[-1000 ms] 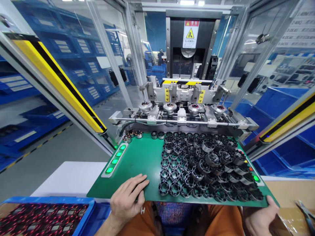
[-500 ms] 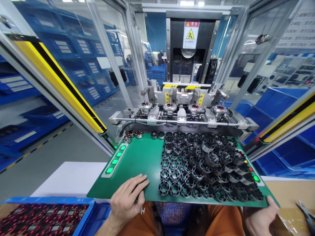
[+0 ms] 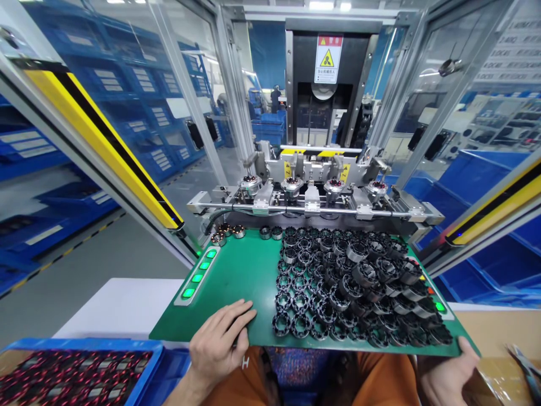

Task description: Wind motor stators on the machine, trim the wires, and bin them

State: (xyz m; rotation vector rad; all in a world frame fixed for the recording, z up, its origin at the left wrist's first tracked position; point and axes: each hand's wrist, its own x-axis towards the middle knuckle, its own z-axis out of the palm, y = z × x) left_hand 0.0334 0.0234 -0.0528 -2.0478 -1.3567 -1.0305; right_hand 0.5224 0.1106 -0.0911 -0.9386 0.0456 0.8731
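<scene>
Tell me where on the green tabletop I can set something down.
Bare: the green tabletop between the lit button strip and the black ring cores, beyond the left hand; also its front-left corner, before the strip. Crowded: the right, where cores stand stacked, and the far-left corner, with coppery rings.

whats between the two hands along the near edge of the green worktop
The head view shows the front row of dark stator cores on the green worktop, between the left hand and the right hand.
</scene>
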